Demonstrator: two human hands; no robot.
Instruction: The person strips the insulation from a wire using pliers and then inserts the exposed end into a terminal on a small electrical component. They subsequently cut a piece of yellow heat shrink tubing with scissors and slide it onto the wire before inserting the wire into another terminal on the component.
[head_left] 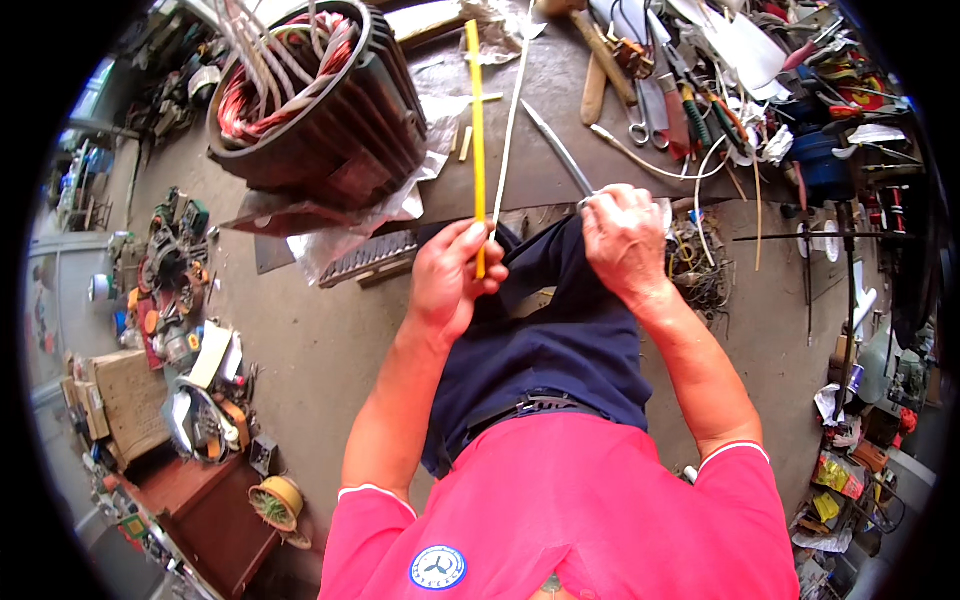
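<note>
My left hand (455, 275) is closed in a pinch around a straight yellow sleeve tube (477, 130). A thin white lead (513, 110) runs down beside the tube to the same fingers. My right hand (624, 237) is closed on a slim, pointed metal blade (560, 150) aimed away from me; its handle is hidden in my fingers. At the far left of the bench stands a ribbed motor stator (330, 130), with red windings (245, 110) and several white leads (265, 60) rising from it.
Clear plastic sheet (400, 205) lies under the stator on the dark bench (450, 195). A wooden-handled hammer (603, 55), pliers (692, 115) and spanners (640, 130) crowd the far right. Cluttered parts line both sides of the floor (310, 350). A blue container (825, 165) stands right.
</note>
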